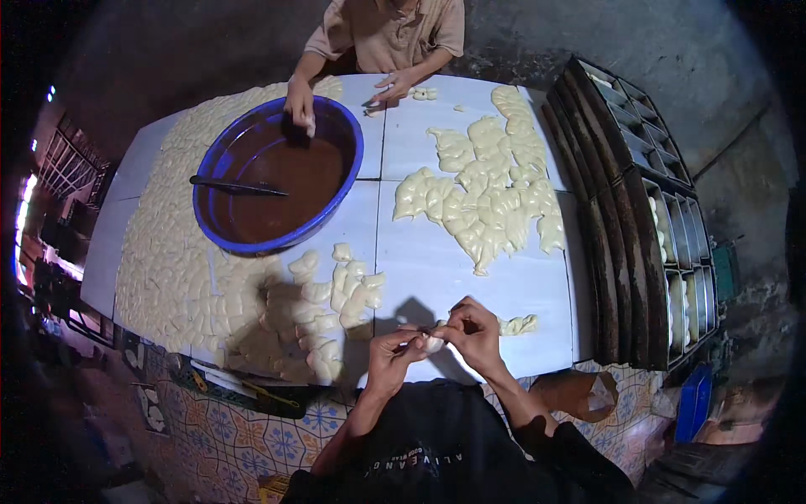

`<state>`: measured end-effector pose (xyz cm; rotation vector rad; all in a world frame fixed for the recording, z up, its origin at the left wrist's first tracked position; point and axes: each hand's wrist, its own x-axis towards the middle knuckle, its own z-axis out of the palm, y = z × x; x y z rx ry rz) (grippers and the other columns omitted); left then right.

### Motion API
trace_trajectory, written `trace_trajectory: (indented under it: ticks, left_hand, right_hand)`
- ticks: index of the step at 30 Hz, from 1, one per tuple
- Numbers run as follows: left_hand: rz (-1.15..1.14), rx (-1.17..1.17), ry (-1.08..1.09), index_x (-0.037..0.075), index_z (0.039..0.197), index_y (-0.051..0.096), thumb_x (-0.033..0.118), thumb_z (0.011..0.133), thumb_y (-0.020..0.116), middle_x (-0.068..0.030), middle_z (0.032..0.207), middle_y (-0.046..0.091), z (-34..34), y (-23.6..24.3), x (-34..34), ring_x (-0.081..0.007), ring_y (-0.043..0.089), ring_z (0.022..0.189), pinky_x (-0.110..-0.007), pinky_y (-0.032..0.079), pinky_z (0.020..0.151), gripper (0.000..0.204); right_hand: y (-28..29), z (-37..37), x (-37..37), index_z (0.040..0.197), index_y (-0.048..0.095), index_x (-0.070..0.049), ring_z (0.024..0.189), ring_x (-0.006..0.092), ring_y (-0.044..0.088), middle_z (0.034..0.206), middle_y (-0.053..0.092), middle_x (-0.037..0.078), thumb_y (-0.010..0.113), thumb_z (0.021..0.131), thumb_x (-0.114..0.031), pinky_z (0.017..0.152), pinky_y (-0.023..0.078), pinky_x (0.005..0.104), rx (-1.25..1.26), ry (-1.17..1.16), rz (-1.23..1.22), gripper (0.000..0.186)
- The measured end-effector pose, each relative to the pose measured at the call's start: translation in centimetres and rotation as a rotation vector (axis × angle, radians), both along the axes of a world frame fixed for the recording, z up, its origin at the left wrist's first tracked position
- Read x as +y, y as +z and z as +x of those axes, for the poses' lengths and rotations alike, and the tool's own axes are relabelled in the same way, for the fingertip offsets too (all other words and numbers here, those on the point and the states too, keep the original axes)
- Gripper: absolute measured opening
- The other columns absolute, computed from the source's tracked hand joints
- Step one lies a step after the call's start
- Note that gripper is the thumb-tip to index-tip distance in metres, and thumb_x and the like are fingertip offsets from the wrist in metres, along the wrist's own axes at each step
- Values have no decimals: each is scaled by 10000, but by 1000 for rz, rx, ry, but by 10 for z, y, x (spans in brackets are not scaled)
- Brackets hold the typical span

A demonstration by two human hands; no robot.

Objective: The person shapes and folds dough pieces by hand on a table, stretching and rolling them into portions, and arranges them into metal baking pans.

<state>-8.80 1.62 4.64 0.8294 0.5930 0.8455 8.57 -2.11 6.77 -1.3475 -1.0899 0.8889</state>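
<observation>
Both hands (437, 338) pinch dough piece (432, 343), seemingly.

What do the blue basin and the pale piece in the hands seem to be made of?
Basin: probably plastic, with a smooth, glossy blue wall and a rolled rim. Piece: looks like soft raw dough, matte cream, pinched by both the left hand and right hand.

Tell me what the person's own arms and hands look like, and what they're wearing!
Both forearms are bare, with no gloves, rings or watch visible on the left hand or right hand. Dark sleeves are pushed up near the elbows, part of a dark top with pale lettering.
</observation>
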Motion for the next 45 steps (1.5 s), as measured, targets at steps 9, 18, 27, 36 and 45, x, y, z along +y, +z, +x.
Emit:
trace_trajectory:
  ticks: [9, 18, 27, 36, 45]
  left_hand:
    - [427, 468, 81, -23, 921, 677, 42, 857, 674, -95, 980, 628, 0, 3, 14, -152, 607, 914, -269, 510, 765, 92]
    - [311, 337, 99, -32, 961, 631, -22, 843, 661, -84, 894, 648, 3, -16, 6, -121, 626, 859, -257, 512, 760, 122]
    - [343, 120, -56, -6, 1329, 386, -149, 796, 570, -119, 1184, 538, 8, -6, 9, -183, 594, 1038, -346, 499, 928, 582]
    - [129, 372, 89, -5, 1211, 533, -7, 884, 567, -98, 1188, 566, 22, -35, 12, -193, 561, 1097, -302, 439, 930, 329]
    - [-47, 408, -31, 12, 1143, 568, 13, 842, 565, -87, 1069, 613, 19, -55, 9, -179, 600, 968, -297, 473, 832, 301]
  right_hand:
    - [11, -16, -4, 993, 721, -51, 876, 206, 614, 883, 664, 95, 708, 803, -69, 786, 488, 313, -283, 128, 113, 191]
    - [-18, -12, -2, 937, 721, -11, 779, 92, 556, 910, 660, 56, 759, 756, -1, 711, 435, 241, 16, 74, -90, 185]
    - [-24, -4, -19, 1408, 401, -46, 954, 142, 593, 1134, 620, 100, 660, 880, -104, 884, 492, 286, 471, 305, -327, 591]
    - [-53, 43, -10, 1144, 651, -34, 1032, 184, 617, 1103, 671, 138, 666, 804, -61, 872, 486, 305, -153, -33, -285, 342]
    - [-68, 66, -3, 1197, 588, -6, 1053, 334, 611, 1156, 618, 189, 625, 744, -30, 899, 488, 357, -353, 35, -212, 456]
